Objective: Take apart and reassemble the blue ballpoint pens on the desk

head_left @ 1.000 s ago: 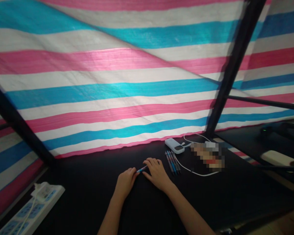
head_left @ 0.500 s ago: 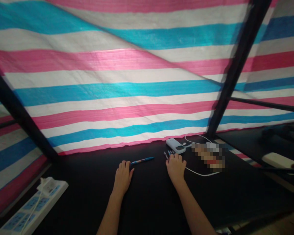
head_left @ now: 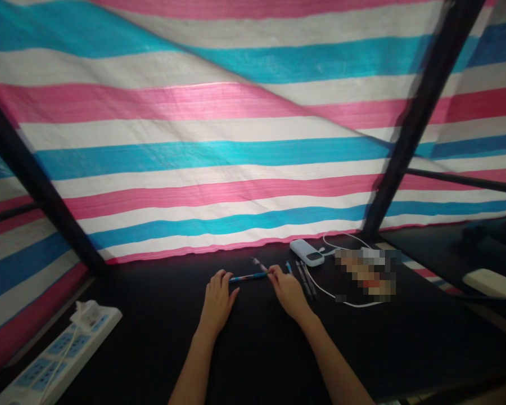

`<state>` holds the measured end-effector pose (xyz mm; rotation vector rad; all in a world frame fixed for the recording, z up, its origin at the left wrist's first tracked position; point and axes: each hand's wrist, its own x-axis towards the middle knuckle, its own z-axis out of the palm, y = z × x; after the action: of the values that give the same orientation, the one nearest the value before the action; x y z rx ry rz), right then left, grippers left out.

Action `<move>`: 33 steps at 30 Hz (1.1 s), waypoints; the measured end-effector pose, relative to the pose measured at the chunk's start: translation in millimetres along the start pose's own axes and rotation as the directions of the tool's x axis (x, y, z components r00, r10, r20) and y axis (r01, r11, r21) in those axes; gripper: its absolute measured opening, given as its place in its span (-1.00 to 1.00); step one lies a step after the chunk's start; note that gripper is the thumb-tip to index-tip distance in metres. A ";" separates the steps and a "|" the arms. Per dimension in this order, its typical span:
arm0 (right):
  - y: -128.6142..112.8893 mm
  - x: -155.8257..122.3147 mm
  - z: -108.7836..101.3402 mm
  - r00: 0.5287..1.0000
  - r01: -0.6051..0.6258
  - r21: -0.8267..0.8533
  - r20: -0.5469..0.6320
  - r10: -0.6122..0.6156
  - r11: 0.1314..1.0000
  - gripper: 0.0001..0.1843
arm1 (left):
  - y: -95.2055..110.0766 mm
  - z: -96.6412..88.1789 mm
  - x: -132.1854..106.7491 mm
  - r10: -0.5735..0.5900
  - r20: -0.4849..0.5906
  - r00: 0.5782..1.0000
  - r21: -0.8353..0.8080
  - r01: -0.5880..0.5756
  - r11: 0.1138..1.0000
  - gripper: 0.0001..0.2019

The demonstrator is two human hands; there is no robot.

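Head view. You work with both hands over a black desk (head_left: 152, 349), before a striped sheet (head_left: 219, 146). Your left hand (head_left: 216, 298) rests at the left end of a blue pen (head_left: 248, 277), which lies roughly crosswise on the desk; the fingers are lightly bent with the thumb apart, and whether they grip the pen cannot be told. Your right hand (head_left: 290, 291) has thumb and fingers pinched together on a greyish pen (head_left: 259, 264), its free end slanting up and to the left beyond the blue pen's right end. Whether the two pens touch is unclear.

Progress, as a judgement: the handling of the pens appears partway. One pen lies apart by your left hand and one is in your right fingers; a blue-ended pen (head_left: 289, 267), partly behind your right hand, and two dark pens (head_left: 303, 279) remain beside it.

Containers: the pens outside your grasp lie directly on the desk. The white power strip (head_left: 84, 359) at left carries a plugged-in adapter (head_left: 86, 315). A power bank (head_left: 306, 252) and a white cable (head_left: 356, 305) lie near the dark pens; the pixelated patch (head_left: 369, 273) conceals its contents.
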<state>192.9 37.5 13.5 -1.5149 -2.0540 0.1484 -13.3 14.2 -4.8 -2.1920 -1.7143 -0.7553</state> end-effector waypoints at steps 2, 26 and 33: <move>-8.3 -3.0 1.2 0.983 0.122 0.133 0.120 -0.138 0.984 -0.77 | 3.4 -1.0 0.8 0.100 -0.035 0.994 -0.001 -0.100 0.995 -0.68; 0.6 3.1 11.2 0.976 0.028 0.562 0.162 -0.143 0.827 -0.75 | 14.8 -9.5 0.7 0.129 0.309 0.942 -0.053 -0.118 0.992 -0.76; 6.9 1.8 16.1 0.955 -0.045 0.620 0.257 -0.148 0.784 -0.70 | 16.3 -11.0 2.2 0.188 0.284 0.940 -0.024 -0.189 0.982 -0.77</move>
<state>190.2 45.4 -1.9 -1.0534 -1.9690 0.9871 0.0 6.1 7.4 -2.5181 -1.5887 -0.4035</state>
